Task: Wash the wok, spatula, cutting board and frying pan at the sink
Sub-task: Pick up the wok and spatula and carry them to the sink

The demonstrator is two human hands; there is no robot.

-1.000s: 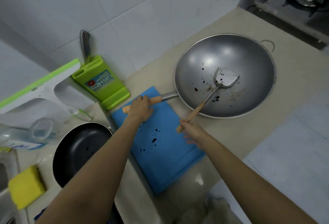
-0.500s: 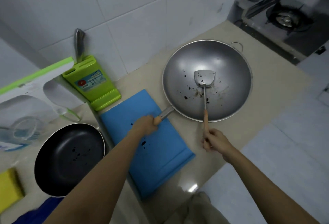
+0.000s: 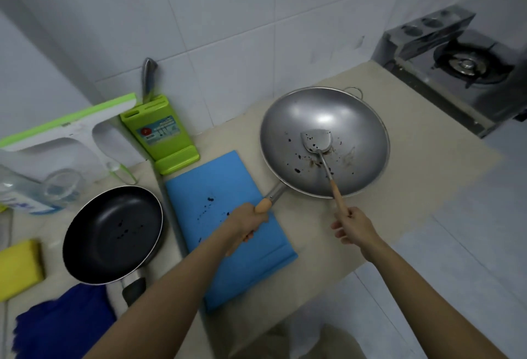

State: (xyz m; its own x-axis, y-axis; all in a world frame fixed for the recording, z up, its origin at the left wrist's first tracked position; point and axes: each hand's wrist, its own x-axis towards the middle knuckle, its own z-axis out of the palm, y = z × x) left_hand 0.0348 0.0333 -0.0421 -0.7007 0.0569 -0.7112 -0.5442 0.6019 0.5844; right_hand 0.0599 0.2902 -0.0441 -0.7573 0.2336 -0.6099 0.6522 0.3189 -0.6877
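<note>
White tiled wall (image 3: 228, 30) behind beige counter (image 3: 413, 164) (gas stove (image 3: 462, 64) right).

Beige counter (image 3: 405, 187): wok (image 3: 356, 119), board (image 3: 228, 181), pan (image 3: 94, 244).

Left hand (image 3: 247, 223) slid down the wok (image 3: 325, 141) handle, now gripping its wooden end over the cutting board (image 3: 228, 227). Spatula (image 3: 322, 153) swung upright in the bowl, right hand (image 3: 355, 227) drawn back, pinching its handle tip.

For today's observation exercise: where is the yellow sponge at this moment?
In the head view, the yellow sponge lies at the far left edge of the counter, left of the black frying pan and just above the blue cloth.
</note>
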